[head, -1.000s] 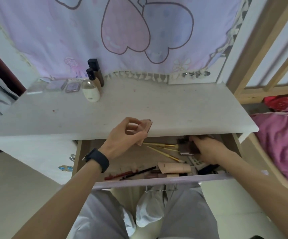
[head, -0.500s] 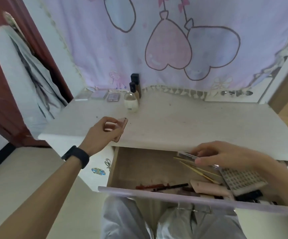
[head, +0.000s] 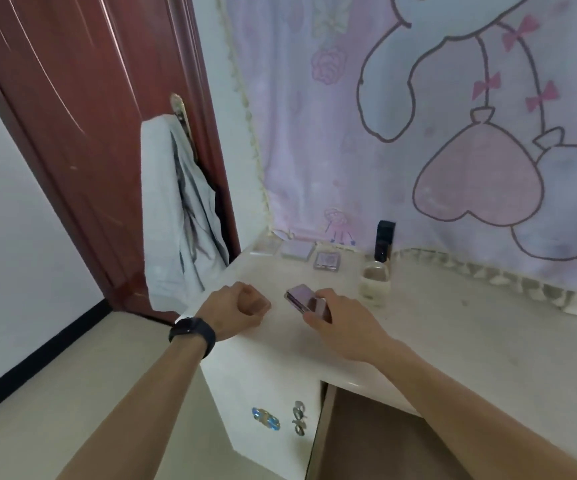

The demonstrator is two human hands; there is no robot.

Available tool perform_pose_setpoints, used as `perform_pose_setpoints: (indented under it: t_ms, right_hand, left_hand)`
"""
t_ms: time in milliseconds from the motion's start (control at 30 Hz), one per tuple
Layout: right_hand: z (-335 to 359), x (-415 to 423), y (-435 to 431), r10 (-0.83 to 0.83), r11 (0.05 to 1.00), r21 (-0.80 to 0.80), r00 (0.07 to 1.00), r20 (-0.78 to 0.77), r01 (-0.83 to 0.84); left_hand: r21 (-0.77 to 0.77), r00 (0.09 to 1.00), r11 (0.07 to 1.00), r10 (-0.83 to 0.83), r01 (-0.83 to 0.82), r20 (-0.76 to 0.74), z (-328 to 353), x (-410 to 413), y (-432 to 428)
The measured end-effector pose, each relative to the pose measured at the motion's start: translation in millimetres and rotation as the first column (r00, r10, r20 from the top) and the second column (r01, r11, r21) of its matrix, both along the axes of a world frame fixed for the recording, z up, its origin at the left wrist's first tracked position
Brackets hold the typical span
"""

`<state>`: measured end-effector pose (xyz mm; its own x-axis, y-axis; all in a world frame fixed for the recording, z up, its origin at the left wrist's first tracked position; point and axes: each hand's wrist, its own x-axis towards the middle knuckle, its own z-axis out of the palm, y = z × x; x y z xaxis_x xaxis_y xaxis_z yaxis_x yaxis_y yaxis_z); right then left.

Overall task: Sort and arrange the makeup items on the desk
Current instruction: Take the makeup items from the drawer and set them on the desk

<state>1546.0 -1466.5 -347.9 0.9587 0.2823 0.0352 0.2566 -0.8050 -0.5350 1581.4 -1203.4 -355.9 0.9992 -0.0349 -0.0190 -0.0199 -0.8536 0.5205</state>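
Left hand (head: 242, 308) rests at the near left corner of the bench (head: 453, 341), curled into a loose fist; whether it holds anything inside the fist cannot be told. A dark wristband (head: 193, 336) sits on that wrist.

Right hand (head: 340, 320) lies just right of it, fingers closed over a small pink-lilac compact (head: 300, 296). The compact sits low at the bench surface, tilted slightly, its far left corner showing beyond the fingertips; contact with the bench cannot be confirmed. The two hands are near one another but apart.

Along the far edge of the bench, against the pink curtain (head: 418, 133), three flat palettes (head: 328, 260) lie in a row, left to right, the rightmost one square with a lilac lid. Right of them stands a clear glass bottle (head: 375, 280), upright, and just behind it a tall dark bottle (head: 384, 241), also upright. The compact is near and left of the clear bottle, well short of the palette row.

A grey garment (head: 176, 209) hangs from the door handle on the left.
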Motion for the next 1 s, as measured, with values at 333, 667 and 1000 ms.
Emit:
perform_pose_setpoints:
  t_ms: [333,667,1000]
  right_hand:
    - [-22,98,59,-0.026,0.969,-0.238,0.99,0.14,0.059]
    - [-34,122,60,-0.064,0.994,-0.082,0.985,0.162,0.078]
    - [-44,118,60,-0.054,0.996,-0.058,0.977,0.208,0.068]
  left_hand:
    - [0.289,0.994,0.957,0.003,-0.033,0.107,-35,73,39]
    - [0.051,0.954,0.994,0.078,-0.096,0.29,-50,93,13]
    - [0.159,0.953,0.984,0.034,-0.085,0.302,-53,94,10]
